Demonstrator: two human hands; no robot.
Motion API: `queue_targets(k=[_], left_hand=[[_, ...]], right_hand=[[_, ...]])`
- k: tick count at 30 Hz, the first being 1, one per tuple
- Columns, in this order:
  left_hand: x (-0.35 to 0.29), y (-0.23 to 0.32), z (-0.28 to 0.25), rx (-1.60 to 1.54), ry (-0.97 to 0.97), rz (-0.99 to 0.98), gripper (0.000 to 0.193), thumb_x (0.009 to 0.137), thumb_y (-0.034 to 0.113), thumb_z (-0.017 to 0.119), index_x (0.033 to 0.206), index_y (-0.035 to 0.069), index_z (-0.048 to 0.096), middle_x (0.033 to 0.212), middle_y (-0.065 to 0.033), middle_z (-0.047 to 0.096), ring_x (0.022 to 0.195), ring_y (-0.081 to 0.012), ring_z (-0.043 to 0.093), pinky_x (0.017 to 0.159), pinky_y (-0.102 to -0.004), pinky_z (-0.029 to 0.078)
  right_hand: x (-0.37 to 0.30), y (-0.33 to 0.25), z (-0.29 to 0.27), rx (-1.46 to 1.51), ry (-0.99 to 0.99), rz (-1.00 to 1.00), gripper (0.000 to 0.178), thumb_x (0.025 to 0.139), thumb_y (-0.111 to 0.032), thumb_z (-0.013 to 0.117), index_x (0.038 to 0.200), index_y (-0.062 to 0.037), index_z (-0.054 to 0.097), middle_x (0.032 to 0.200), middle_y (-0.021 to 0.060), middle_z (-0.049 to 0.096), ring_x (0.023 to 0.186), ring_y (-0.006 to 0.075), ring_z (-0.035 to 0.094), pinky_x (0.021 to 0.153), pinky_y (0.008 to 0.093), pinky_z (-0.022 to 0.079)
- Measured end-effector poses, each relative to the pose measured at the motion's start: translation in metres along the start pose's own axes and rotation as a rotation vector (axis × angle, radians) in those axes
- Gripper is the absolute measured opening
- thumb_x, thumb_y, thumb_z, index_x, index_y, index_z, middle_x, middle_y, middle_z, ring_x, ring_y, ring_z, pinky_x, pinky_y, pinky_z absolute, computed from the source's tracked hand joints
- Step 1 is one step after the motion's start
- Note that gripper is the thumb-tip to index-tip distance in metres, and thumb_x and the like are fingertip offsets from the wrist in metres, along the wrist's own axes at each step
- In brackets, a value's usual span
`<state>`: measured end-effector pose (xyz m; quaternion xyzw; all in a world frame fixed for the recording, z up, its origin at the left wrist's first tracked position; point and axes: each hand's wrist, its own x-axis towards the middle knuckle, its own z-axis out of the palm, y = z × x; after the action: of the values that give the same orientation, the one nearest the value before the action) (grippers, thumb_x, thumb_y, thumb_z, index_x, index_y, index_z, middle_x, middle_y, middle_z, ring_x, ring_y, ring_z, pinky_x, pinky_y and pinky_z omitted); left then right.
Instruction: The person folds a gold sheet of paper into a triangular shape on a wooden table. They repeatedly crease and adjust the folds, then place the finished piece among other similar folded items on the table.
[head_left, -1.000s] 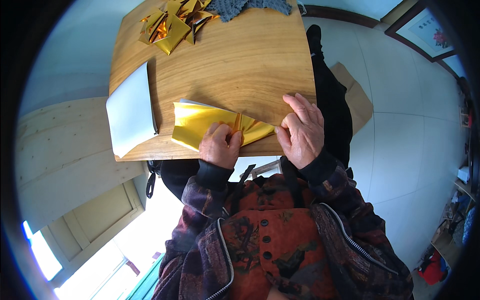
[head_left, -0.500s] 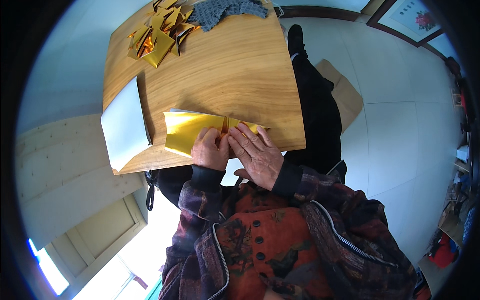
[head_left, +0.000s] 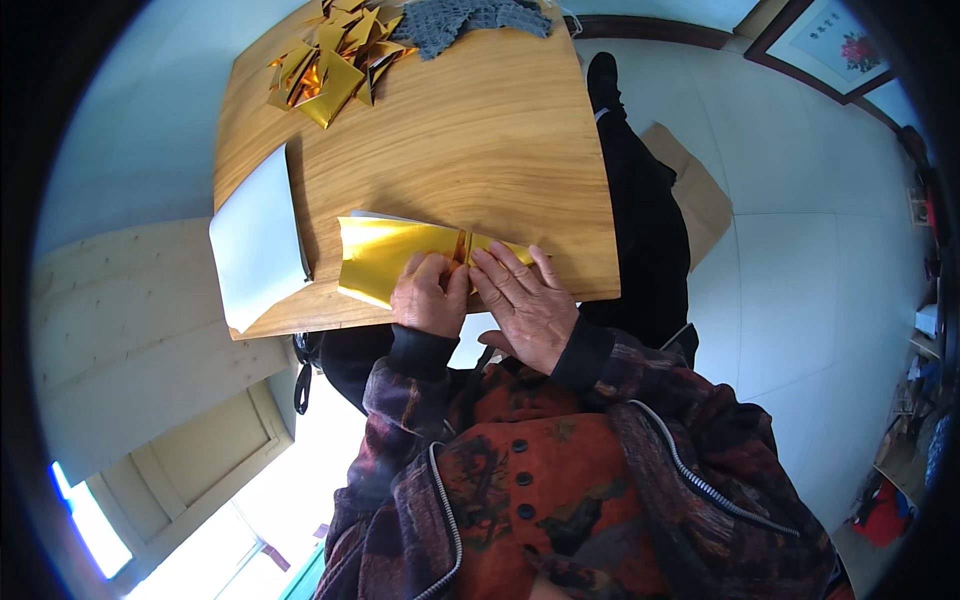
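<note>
A sheet of shiny gold foil paper [head_left: 385, 250] lies folded near the front edge of the wooden table, a pale underside showing along its back edge. A crease or fold runs across it right of the middle. My left hand [head_left: 430, 293] has its fingers curled and pinched on the paper just left of that fold. Flat on the part right of the fold rests my right hand [head_left: 527, 305], fingers stretched out and pressing down. The paper beneath both hands is partly hidden.
A stack of white sheets [head_left: 258, 240] lies at the table's left edge. Folded gold foil pieces [head_left: 330, 80] are heaped at the far left, beside a grey knitted cloth [head_left: 455, 25]. The wooden table [head_left: 480, 140] ends close to my body; a brown flat piece [head_left: 700, 205] lies on the floor.
The whole view has shifted slightly, moving the table and things a little to the right. Both hands keep nearly the same places on the gold paper.
</note>
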<state>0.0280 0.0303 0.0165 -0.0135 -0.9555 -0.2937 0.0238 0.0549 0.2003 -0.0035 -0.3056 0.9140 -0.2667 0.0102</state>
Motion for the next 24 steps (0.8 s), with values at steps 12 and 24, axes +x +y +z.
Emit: queue_targets(k=[12, 24], left_hand=[[0.0008, 0.0030, -0.0042, -0.023, -0.037, -0.068, 0.015, 0.083, 0.016, 0.066, 0.087, 0.004, 0.057, 0.082, -0.0152, 0.062, 0.079, -0.0379, 0.061, 0.066, -0.0469, 0.048], [-0.0032, -0.0060, -0.0013, -0.154, 0.051, -0.093, 0.013, 0.086, 0.010, 0.062, 0.096, 0.003, 0.059, 0.077, -0.0154, 0.067, 0.067, -0.0307, 0.066, 0.060, -0.0377, 0.051]], right_hand=[[0.0003, 0.0021, 0.0008, -0.076, -0.021, -0.033, 0.089, 0.074, -0.044, 0.073, 0.145, -0.0037, 0.035, 0.154, 0.0118, 0.030, 0.145, 0.0295, 0.022, 0.116, 0.0545, 0.012], [-0.0011, 0.0039, 0.0054, -0.190, -0.021, -0.059, 0.091, 0.073, -0.046, 0.075, 0.146, -0.0114, 0.034, 0.155, 0.0122, 0.026, 0.145, 0.0305, 0.020, 0.115, 0.0554, 0.014]])
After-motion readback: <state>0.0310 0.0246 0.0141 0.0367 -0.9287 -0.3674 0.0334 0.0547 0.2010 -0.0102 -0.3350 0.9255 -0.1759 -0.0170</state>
